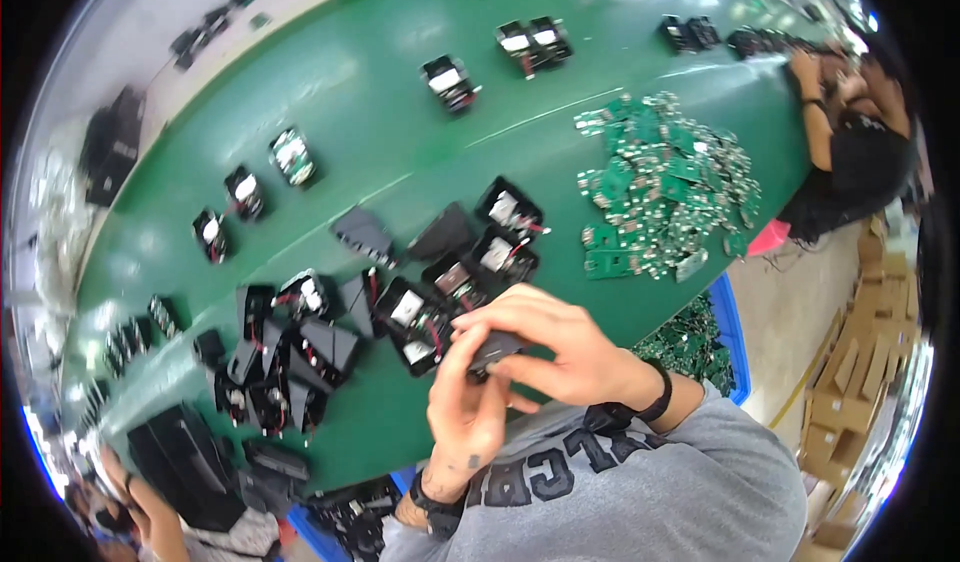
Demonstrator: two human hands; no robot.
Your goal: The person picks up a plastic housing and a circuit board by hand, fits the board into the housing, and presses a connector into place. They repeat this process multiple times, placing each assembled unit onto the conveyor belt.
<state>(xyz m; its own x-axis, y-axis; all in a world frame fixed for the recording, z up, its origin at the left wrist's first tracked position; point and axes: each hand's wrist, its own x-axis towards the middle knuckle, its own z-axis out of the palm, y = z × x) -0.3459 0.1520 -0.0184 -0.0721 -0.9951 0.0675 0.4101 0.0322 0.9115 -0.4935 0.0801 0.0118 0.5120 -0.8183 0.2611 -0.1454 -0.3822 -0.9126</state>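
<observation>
Close in front of my body, a small black plastic housing (495, 348) is held between both hands. My left hand (465, 397) closes on its left side. From the right, my right hand (560, 347) wraps over it with fingers bent; the inside of the piece is mostly hidden. Just beyond my fingers lie open black cases (412, 317) with white parts and red wires inside. A dark flat cover (362, 235) and a dark wedge-shaped shell (443, 230) rest farther off on the green table (390, 452).
A heap of green circuit boards (665, 182) covers the table to the right. Black shells (325, 347) pile up at left. Blue bins (738, 352) stand below the near edge. Co-workers sit at far right (860, 142) and lower left (150, 507). Cardboard boxes (850, 382) line the floor.
</observation>
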